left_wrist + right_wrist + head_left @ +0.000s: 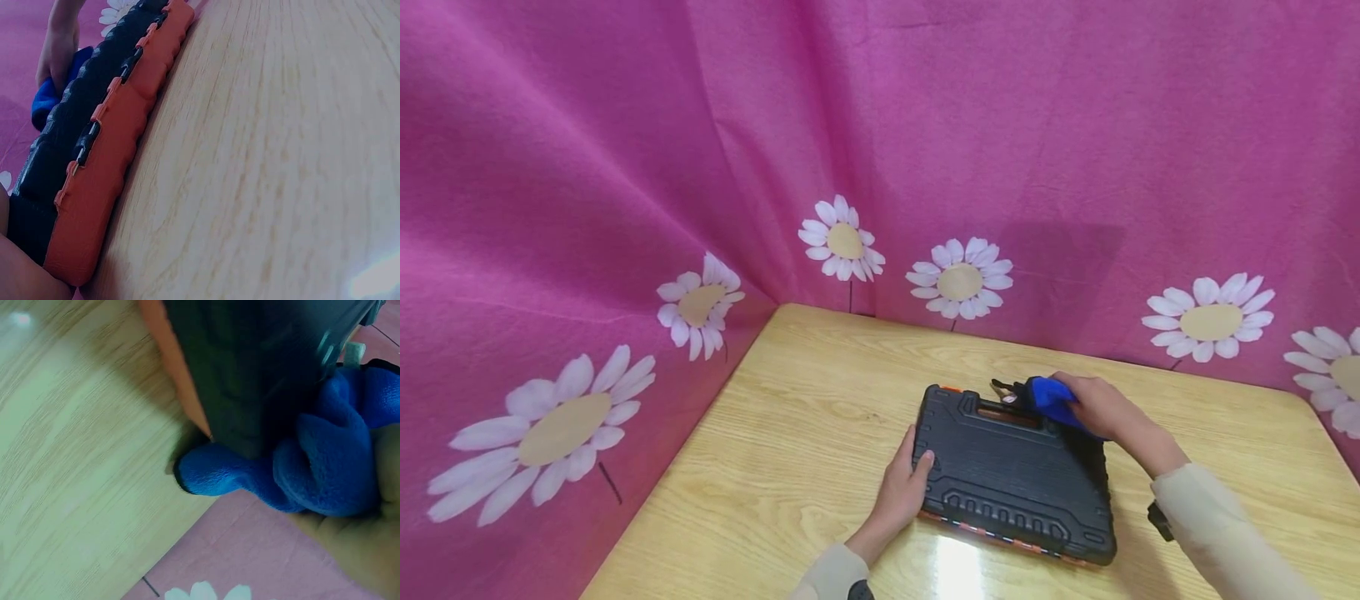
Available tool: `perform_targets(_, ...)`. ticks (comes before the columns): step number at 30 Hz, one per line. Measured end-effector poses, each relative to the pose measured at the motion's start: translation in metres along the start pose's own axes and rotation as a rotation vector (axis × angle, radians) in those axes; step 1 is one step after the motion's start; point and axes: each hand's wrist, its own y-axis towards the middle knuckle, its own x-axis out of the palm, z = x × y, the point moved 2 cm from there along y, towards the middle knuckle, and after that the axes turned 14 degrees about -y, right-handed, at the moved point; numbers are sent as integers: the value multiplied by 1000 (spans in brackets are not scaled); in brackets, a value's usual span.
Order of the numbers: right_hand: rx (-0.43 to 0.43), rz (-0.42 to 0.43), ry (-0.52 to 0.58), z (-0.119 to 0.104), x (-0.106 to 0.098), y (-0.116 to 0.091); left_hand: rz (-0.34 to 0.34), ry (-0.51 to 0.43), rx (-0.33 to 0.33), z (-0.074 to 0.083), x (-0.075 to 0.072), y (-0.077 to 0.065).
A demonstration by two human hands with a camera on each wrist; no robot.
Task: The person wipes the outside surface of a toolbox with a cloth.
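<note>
A black plastic tool case (1007,475) with a slot handle lies flat on the table. Its orange lower half (94,187) and the hinges along the near edge show in the left wrist view. My left hand (901,482) holds the case's left side, thumb on the lid and fingers down along the edge. At the far right corner, beside the handle, my right hand (1097,404) grips a bunched blue cloth (1051,398) against the case. In the right wrist view, the dark-trimmed cloth (331,469) folds over the case's corner.
The light wood-grain table (790,433) extends around the case. A pink curtain (1000,125) with white daisies hangs behind the table and along its left side. A bright light reflection (957,571) shows on the tabletop near the front.
</note>
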Motion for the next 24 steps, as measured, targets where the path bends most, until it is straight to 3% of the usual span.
perform_targets(7, 76, -17, -15, 10, 0, -16, 7, -2, -5, -1, 1, 0)
perform_targets(14, 145, -6, -36, 5, -2, -27, 6, -5, -8, 0, 2, 0)
perform_targets(24, 236, -62, -46, 5, -5, -37, -4, -16, -10, 1, 1, 0)
